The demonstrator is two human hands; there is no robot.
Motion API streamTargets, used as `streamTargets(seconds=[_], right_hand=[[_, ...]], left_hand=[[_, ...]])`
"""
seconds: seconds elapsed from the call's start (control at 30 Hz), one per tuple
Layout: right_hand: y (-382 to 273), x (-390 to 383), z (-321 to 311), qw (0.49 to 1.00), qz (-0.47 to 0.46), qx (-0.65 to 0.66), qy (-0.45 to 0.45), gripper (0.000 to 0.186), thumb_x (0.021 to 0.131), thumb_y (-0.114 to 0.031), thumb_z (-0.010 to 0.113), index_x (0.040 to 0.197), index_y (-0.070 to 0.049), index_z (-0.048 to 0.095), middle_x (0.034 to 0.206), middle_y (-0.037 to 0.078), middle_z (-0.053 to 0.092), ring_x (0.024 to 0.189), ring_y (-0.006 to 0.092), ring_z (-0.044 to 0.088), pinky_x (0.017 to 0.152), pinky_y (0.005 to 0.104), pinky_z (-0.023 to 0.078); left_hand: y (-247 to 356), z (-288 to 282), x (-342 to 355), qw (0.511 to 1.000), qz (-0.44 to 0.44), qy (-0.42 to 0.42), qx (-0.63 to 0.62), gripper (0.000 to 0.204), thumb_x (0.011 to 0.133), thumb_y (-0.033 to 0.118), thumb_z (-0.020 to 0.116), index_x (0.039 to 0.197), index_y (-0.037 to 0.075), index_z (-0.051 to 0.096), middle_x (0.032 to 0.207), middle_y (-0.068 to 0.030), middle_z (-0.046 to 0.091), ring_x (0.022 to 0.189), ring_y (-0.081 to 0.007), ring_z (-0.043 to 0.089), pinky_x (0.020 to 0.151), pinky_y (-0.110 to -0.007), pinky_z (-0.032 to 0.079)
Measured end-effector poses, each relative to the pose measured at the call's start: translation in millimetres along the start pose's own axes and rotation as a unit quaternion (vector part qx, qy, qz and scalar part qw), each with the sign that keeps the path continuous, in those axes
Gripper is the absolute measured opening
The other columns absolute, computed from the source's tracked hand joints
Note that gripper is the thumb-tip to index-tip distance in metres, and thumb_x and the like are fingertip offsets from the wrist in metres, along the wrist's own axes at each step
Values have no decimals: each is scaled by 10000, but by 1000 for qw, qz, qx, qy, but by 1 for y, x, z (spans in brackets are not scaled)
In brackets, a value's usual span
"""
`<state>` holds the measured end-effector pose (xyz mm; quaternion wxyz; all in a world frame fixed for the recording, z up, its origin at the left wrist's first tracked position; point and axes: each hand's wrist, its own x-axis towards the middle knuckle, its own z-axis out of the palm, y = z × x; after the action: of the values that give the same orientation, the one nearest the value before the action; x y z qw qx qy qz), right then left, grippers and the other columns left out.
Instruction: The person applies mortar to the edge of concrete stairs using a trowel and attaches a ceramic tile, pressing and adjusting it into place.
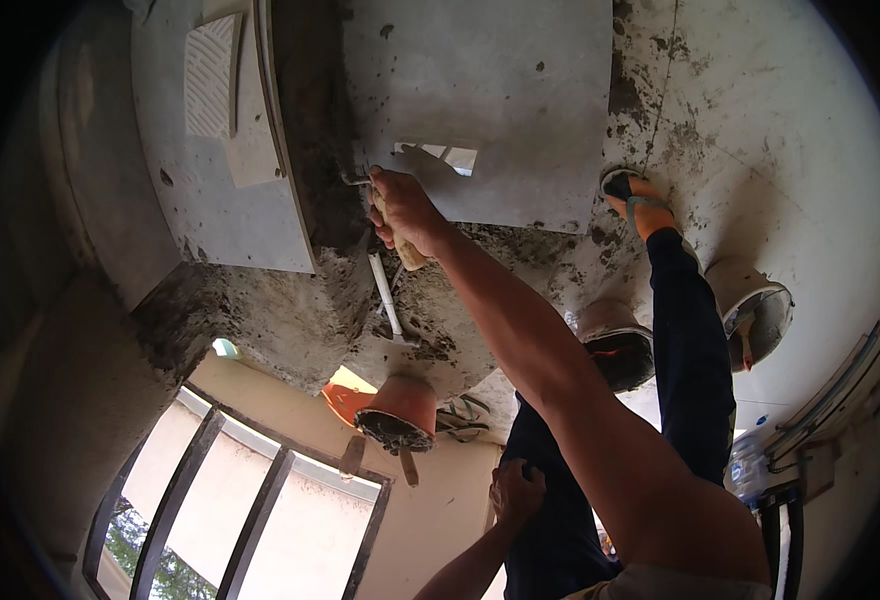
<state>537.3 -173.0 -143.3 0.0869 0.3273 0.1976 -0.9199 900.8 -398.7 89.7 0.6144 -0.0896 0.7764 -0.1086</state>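
My right hand (407, 213) is closed around the wooden handle of a trowel (414, 256). The trowel's bent metal neck reaches left over the dark, mortar-covered strip (310, 110) between two large grey tiles; its blade is hard to make out. One tile (480, 90) lies beside the hand, with a bright reflection on it. The other tile (245, 225) lies left of the strip. A hammer (384, 295) with a white handle rests on the rough mortar just below the hand. My left hand (517, 492) is curled near my dark-trousered leg, around something dark that I cannot make out.
An orange bucket (405, 405) holds dark mortar and wooden-handled tools. Two more buckets (610, 325) (745, 290) stand by my leg, one with a brush inside. My sandalled foot (645, 205) is on the mortar-stained floor. A ridged tile piece (212, 75) lies on the left tile.
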Motion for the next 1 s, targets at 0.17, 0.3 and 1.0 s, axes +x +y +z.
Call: streamTargets(seconds=[0.17,0.3,1.0], right_hand=[[5,-7,7,996,-39,-55,-62,471,1140,-459,449,846,-93,486,596,32,480,425,137,461,409,346,418],[14,-9,9,990,-60,-100,-85,483,1150,-461,445,834,-98,489,604,16,485,444,114,447,418,326,412],[76,-56,-31,996,-37,-83,-6,424,1134,-413,475,881,-77,527,642,48,513,473,139,485,457,360,443]], left_hand=[[-3,5,-5,999,10,41,-8,417,937,355,667,1253,87,720,1301,-160,711,1278,-379,607,1087,-542,486],[-4,5,-4,999,19,50,-8,409,933,351,676,1242,88,725,1289,-157,716,1265,-377,616,1081,-538,492],[0,-2,-4,997,24,67,-10,366,928,335,685,1201,97,739,1252,-154,730,1237,-374,636,1052,-539,508]])
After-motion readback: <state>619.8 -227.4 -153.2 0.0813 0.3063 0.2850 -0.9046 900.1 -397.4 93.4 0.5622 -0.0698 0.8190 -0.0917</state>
